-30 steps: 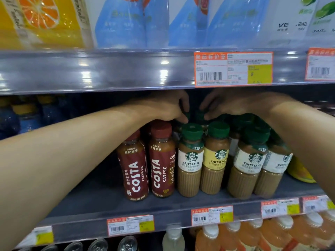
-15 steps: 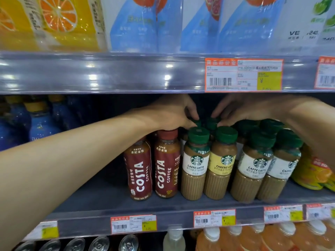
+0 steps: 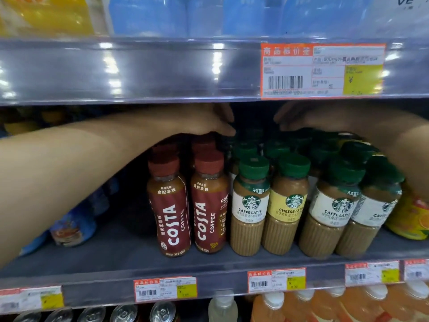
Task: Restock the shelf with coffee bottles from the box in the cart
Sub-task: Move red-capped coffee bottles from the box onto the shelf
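1. Head view: I see the left hand (image 3: pixel 209 123) and right hand (image 3: pixel 308 119) reaching above the coffee bottles (image 3: pixel 287 205) on the shelf (image 3: pixel 116 263).
2. I cannot tell either hand's grip.

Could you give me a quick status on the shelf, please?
Both hands, left hand and right hand, reaching above rear green-capped coffee bottles; grip unclear. Nothing blocking.

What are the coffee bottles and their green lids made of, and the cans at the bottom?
The coffee bottles look like clear, ridged plastic: the coffee shows through. Their green lids seem matte plastic with grooved sides. The cans look like shiny metal, probably aluminium, since their tops gleam silver.
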{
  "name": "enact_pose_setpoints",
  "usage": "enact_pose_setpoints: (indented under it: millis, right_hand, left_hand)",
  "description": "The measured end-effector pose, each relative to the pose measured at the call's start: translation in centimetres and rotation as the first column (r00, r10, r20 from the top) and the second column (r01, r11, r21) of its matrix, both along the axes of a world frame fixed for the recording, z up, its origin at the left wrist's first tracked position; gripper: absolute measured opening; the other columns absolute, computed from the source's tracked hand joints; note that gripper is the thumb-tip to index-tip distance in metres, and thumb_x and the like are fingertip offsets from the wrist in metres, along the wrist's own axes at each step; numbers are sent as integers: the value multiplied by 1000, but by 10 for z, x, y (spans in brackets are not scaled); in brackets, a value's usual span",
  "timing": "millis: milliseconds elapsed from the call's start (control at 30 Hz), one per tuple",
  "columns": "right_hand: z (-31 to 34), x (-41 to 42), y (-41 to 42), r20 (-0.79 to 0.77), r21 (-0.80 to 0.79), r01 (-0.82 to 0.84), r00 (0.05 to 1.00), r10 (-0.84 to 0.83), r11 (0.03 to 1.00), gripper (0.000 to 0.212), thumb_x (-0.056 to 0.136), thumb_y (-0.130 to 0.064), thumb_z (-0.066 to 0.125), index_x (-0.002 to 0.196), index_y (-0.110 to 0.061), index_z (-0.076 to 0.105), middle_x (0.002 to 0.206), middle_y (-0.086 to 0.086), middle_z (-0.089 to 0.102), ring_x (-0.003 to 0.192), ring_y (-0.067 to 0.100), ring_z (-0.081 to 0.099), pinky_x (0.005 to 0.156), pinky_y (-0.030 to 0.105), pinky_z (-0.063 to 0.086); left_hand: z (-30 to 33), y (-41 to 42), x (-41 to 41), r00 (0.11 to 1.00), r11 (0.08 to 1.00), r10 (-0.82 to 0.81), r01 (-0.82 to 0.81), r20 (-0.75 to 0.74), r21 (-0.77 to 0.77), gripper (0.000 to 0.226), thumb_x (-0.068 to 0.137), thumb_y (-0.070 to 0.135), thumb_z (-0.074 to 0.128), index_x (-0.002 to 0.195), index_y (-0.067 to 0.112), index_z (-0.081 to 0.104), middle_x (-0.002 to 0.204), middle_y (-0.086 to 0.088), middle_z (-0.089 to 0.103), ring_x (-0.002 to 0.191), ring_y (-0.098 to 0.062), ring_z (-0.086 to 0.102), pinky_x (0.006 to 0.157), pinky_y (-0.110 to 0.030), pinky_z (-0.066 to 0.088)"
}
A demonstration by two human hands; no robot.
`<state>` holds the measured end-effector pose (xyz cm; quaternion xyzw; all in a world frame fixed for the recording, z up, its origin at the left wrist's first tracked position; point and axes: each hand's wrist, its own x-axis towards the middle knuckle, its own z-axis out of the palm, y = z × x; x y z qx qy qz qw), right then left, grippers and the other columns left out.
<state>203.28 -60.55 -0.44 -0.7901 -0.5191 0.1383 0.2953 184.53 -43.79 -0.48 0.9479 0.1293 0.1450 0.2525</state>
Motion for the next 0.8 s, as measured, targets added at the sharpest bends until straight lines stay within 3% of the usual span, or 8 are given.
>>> enact_pose_setpoints:
  millis: [67,133,267,433,600,700,800]
  right_hand:
    - [0,0,7,34,-44,-16,999,18,999,26,85,-7,70,109,-16,64,120,15,64,105,27,60,75,18,47]
    - [1,-6,13,119,-63,-3,993,11,998,34,85,-6,70,117,-8,61,116,9,61,101,19,54,72,8,43]
    - [2,-14,24,209,-51,20,978,-9,998,42,78,-9,77,118,-11,64,94,-5,61,102,20,57,86,26,44]
    - [-2,-19,34,366,-22,15,931,-5,1000,41,73,-18,83,112,-14,72,104,2,69,101,21,63,91,32,50]
    - [-4,-17,41,338,37,11,941,-23,999,28,72,-16,84,98,-14,74,94,2,72,90,20,66,82,28,50]
    - [2,-18,38,335,16,1,942,-7,1000,26,69,-17,86,94,-17,76,86,-5,71,89,21,67,85,31,51]
    - [5,-22,32,338,17,-24,941,17,1000,22,68,-19,86,88,-21,77,82,-12,71,83,17,66,77,27,48]
  left_hand:
    - [-4,1,7,999,997,36,-36,2,68,30,82,23,75,108,17,61,96,8,57,98,-12,53,73,-16,41]
    - [-9,1,15,998,988,59,-55,-22,144,42,81,28,76,119,17,61,112,4,57,105,-14,53,76,-21,40]
    - [-10,3,24,997,972,80,-78,2,223,50,78,27,78,123,12,62,126,-2,60,112,-17,56,85,-22,40]
    - [-13,6,30,997,970,76,-76,8,232,41,76,20,80,114,8,69,115,-4,66,98,-13,57,81,-21,40]
    - [-13,6,31,996,962,89,-91,22,256,36,74,21,82,108,13,71,96,6,60,90,-8,54,69,-16,36]
    - [-11,4,28,997,975,78,-78,10,208,34,75,18,81,107,13,70,99,4,62,92,-9,56,76,-18,38]
    - [-7,-2,23,999,975,51,-46,-15,217,29,76,15,80,103,15,70,98,2,64,92,-11,58,81,-22,45]
